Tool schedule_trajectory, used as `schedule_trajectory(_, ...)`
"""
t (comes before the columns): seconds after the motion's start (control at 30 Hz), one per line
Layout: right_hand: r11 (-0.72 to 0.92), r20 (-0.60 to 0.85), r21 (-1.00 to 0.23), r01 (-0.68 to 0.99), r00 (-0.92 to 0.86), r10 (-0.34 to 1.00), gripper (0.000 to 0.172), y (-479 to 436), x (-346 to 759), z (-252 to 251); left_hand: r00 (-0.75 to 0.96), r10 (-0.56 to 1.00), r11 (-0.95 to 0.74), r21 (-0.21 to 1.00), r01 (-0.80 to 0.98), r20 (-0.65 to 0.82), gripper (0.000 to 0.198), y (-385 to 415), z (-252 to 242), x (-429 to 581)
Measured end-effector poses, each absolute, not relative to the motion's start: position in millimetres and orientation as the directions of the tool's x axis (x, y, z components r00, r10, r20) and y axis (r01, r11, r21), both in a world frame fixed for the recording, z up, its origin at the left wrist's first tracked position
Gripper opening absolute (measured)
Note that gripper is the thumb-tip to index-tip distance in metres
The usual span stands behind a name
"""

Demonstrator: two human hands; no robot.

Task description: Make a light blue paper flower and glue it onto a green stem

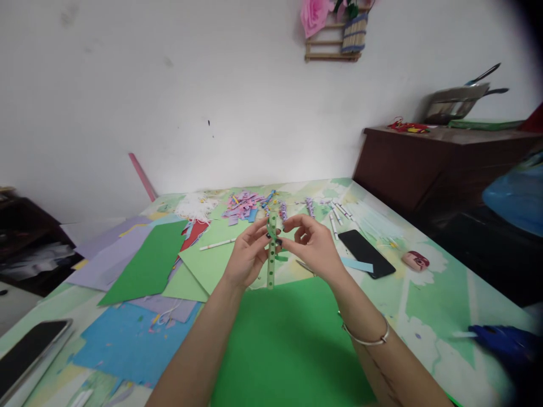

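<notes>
A narrow light green strip with dark dots (271,271) stands upright between my hands, above the near part of the table. My left hand (248,251) pinches it near its upper half, thumb and fingers closed on it. From the other side, my right hand (311,243) reaches the strip with thumb and index finger curled together. A small dark green bit shows at the strip by the fingertips; what exactly the right fingers pinch is too small to tell. Below the hands lies a large green sheet (284,345).
Coloured sheets (139,265) and a ragged blue sheet (131,339) lie to the left. Purple and pink scraps (244,206) and white markers (337,215) are farther back. At right are a black phone (365,251), a pink case (416,260) and a blue glue gun (504,342).
</notes>
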State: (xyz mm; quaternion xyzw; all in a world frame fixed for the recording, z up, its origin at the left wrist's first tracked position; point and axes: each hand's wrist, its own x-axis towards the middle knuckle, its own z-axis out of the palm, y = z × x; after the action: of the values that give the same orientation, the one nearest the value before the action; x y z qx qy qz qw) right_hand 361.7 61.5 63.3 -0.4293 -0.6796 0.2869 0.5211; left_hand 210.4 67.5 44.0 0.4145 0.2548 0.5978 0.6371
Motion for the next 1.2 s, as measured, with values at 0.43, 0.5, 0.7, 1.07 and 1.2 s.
schedule_trajectory(0.43, 0.560, 0.582, -0.683, 0.470, -0.115, 0.805, 0.012, 62, 352, 56, 0.115, 0.979, -0.052, 0.757, -0.652, 0.167, 0.035, 69, 45, 210)
schedule_trajectory(0.5, 0.564, 0.589, -0.680, 0.468, -0.110, 0.801, 0.015, 64, 351, 54, 0.099, 0.982, -0.057, 0.750, -0.659, 0.162, 0.035, 70, 45, 209)
schedule_trajectory(0.7, 0.631, 0.666, -0.645, 0.430, -0.087, 0.741, 0.021, 63, 350, 52, 0.068, 0.984, -0.080, 0.746, -0.661, 0.166, 0.034, 71, 44, 209)
schedule_trajectory(1.07, 0.627, 0.692, -0.617, 0.476, -0.052, 0.720, 0.027, 65, 348, 47, 0.029, 0.974, -0.159, 0.765, -0.625, 0.225, 0.035, 73, 42, 209)
schedule_trajectory(1.2, 0.600, 0.647, -0.664, 0.446, -0.060, 0.760, 0.027, 64, 345, 45, 0.035, 0.969, -0.173, 0.769, -0.615, 0.246, 0.036, 70, 44, 210)
